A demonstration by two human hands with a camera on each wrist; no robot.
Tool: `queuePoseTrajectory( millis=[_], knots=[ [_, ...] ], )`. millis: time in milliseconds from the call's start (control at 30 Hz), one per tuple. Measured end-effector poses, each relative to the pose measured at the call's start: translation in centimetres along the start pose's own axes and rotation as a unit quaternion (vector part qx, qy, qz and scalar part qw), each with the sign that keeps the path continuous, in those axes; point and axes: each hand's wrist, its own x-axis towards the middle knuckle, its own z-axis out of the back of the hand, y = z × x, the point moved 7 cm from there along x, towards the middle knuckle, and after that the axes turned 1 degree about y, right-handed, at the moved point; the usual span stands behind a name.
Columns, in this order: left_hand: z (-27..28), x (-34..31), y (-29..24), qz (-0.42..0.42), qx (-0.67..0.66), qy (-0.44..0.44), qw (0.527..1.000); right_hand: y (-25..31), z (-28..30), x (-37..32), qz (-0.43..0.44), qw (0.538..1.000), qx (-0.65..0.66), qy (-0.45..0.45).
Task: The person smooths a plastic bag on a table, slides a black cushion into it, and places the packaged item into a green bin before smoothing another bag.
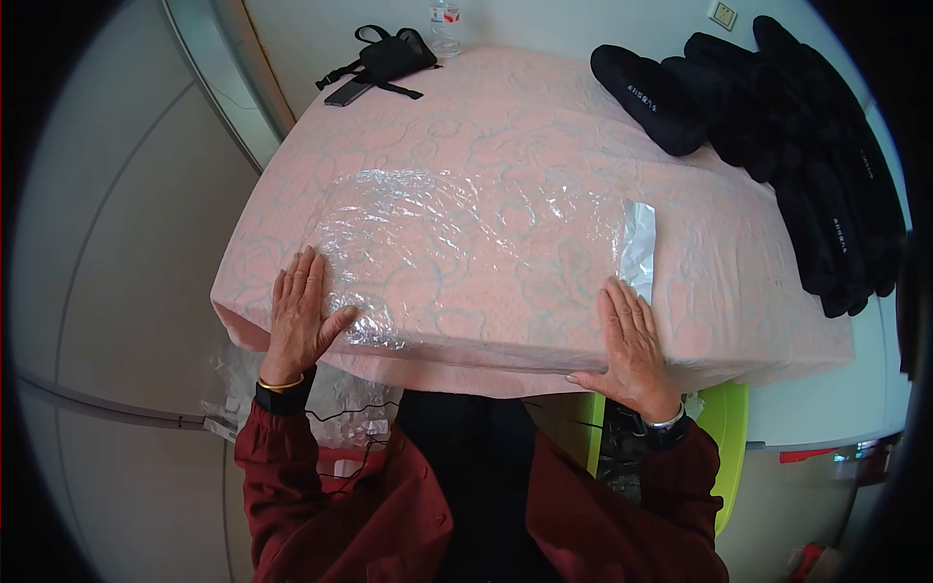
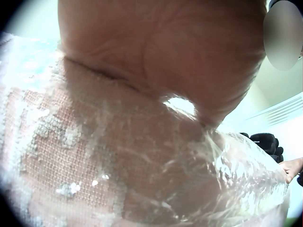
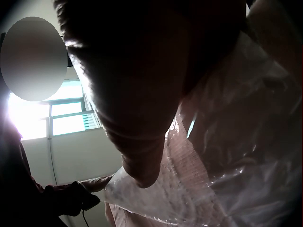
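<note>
A clear plastic bag (image 1: 466,243) lies spread flat across the pink patterned tablecloth (image 1: 525,107), with a white strip (image 1: 639,248) along its right end. My left hand (image 1: 299,311) rests on the bag's left edge, fingers straight and thumb out to the side. In the left wrist view the palm (image 2: 161,56) presses on the crinkled film. At the other end, my right hand (image 1: 634,350) lies with straight fingers touching the bag just below the white strip. Its thumb (image 3: 142,161) reaches over the film at the front table edge.
Black padded pieces (image 1: 758,126) with white lettering are piled at the back right. A black strapped pouch (image 1: 394,60), a phone (image 1: 348,92) and a plastic bottle (image 1: 445,29) stand at the back left. Below the front edge are a lime green bin (image 1: 724,437) and loose clear plastic (image 1: 355,394).
</note>
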Motion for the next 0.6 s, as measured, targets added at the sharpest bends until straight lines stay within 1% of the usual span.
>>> queuePoseTrajectory(
  millis=[433,467,533,600],
  knots=[
    [0.05,-0.12,0.12,0.001,0.007,0.006,1.0,-0.03,0.18,0.01,-0.005,1.0,0.008,-0.008],
    [0.0,0.04,0.02,-0.003,0.005,0.005,1.0,-0.13,0.13,0.12,-0.014,1.0,0.003,-0.013],
    [-0.36,-0.13,0.25,-0.001,0.011,0.013,1.0,0.02,-0.04,0.11,0.005,1.0,0.018,-0.024],
    [-0.22,-0.15,0.05,-0.009,0.026,0.014,1.0,-0.14,0.47,-0.46,0.006,0.999,0.019,-0.038]
  ],
)
